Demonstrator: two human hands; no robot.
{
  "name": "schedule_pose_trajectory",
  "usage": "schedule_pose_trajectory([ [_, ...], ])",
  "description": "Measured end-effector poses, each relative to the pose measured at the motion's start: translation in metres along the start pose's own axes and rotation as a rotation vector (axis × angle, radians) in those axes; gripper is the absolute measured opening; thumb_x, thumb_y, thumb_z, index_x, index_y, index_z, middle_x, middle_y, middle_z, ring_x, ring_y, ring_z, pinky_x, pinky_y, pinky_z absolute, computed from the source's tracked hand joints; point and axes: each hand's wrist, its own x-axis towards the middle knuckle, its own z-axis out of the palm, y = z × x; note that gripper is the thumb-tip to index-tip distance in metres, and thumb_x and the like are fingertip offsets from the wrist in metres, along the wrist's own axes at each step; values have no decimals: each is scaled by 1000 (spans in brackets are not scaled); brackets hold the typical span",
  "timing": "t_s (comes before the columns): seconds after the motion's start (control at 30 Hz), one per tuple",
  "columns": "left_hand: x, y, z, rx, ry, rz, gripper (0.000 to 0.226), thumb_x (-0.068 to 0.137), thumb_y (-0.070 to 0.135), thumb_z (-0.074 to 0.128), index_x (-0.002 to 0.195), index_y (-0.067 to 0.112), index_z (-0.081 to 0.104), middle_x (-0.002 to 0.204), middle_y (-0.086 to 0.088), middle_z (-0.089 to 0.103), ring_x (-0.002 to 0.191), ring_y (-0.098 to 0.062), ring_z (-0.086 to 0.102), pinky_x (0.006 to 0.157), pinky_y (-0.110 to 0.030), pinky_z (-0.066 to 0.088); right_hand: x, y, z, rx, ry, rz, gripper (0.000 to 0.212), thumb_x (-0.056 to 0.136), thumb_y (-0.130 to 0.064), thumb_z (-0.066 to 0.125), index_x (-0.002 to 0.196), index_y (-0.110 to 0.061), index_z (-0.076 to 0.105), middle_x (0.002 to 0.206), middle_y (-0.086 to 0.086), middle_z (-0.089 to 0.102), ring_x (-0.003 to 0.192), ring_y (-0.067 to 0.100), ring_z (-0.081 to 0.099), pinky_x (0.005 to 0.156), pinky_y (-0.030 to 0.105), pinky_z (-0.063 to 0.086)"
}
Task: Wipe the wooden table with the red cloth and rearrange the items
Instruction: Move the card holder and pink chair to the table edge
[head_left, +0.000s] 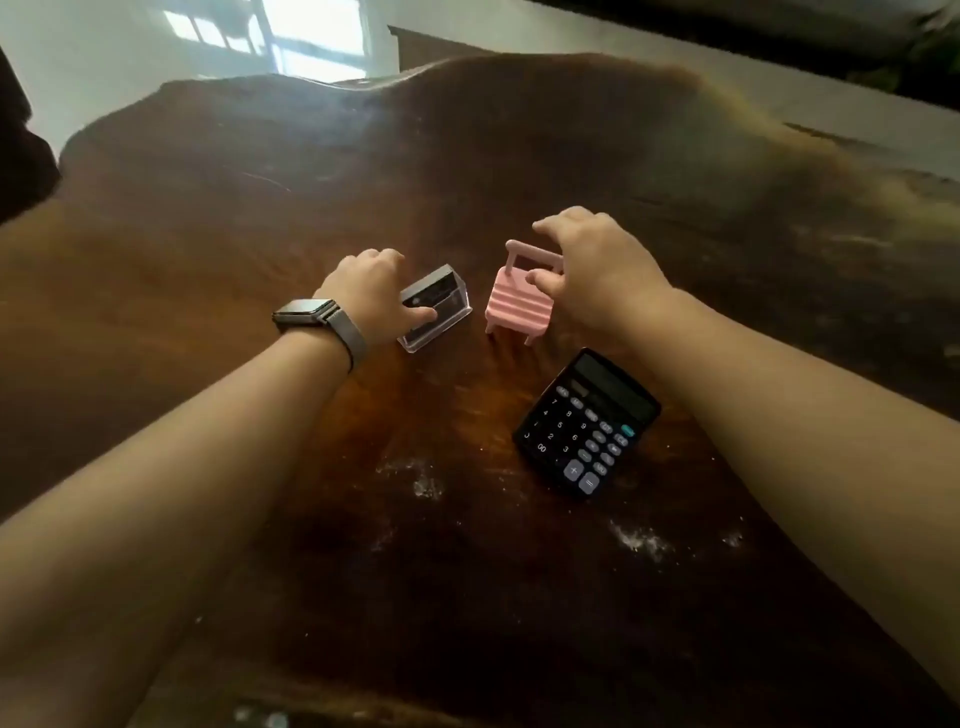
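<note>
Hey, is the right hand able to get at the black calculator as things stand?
Probably yes. The right hand grips the pink suitcase-shaped plastic holder, so it is occupied, but the black calculator lies uncovered just beside that forearm, with nothing between them once the hand lets go.

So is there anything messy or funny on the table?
Yes. The wooden table has whitish dusty smudges near its front edge, so it looks unwiped. The black calculator lies crooked. No red cloth is in view.
</note>
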Motion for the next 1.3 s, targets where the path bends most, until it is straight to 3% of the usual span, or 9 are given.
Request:
schedule_pose_trajectory([
  [0.17,11,-2,9,-21,-47,7,62,76,52,74,123,15,60,113,-6,65,97,-26,62,76,-38,54,12,1,20,17,-30,45,43,96,-28,69,136,-18,59,125,4,64,108,22,62,84,30,51],
  [0.27,15,-1,10,-33,-80,13,44,79,47,74,109,16,66,93,1,64,79,-18,59,54,-26,43,18,3,27,56,-8,59,28,99,-18,64,127,-18,65,114,5,68,97,21,64,78,28,50],
  [0.33,15,-1,11,-39,-89,17,38,79,46,74,102,16,67,88,3,61,75,-17,57,50,-24,37,19,2,29,73,4,78,24,99,-12,61,122,-17,67,111,5,70,93,21,64,75,27,48],
  [0.47,10,-6,5,-50,-83,31,34,79,45,74,92,15,66,91,-2,66,78,-21,61,58,-30,50,20,-7,25,103,21,66,25,99,-10,61,123,-17,68,112,6,71,96,22,66,79,27,51],
  [0.57,-2,-20,-8,-87,-70,15,32,79,43,75,88,14,65,90,-3,66,76,-20,62,55,-28,50,21,-24,15,138,55,29,24,101,-12,60,123,-17,68,112,5,72,96,20,67,78,23,48],
  [0.73,-31,-62,-44,-116,-23,-19,35,80,39,76,100,11,69,99,-6,69,84,-21,64,68,-36,58,36,-70,-4,155,79,-72,23,100,-13,62,122,-16,69,113,6,72,96,21,67,79,26,52],
  [0.93,-73,-152,-97,-120,55,-129,36,77,38,79,104,17,70,99,-4,70,85,-21,63,71,-36,56,63,-162,-8,168,53,-213,24,100,-12,63,122,-18,71,112,4,73,95,23,68,85,40,59],
  [1.07,-103,-220,-120,-132,120,-231,39,75,39,80,107,18,71,101,-3,72,83,-17,61,63,-28,48,77,-229,6,188,30,-298,24,100,-9,61,120,-19,71,110,4,72,92,21,67,85,40,59],
  [1.3,-149,-316,-130,-147,138,-387,44,74,38,82,110,15,71,108,-8,73,94,-24,66,77,-34,54,96,-330,41,199,-54,-430,25,99,-7,60,117,-21,72,110,2,73,92,22,66,84,41,56],
])
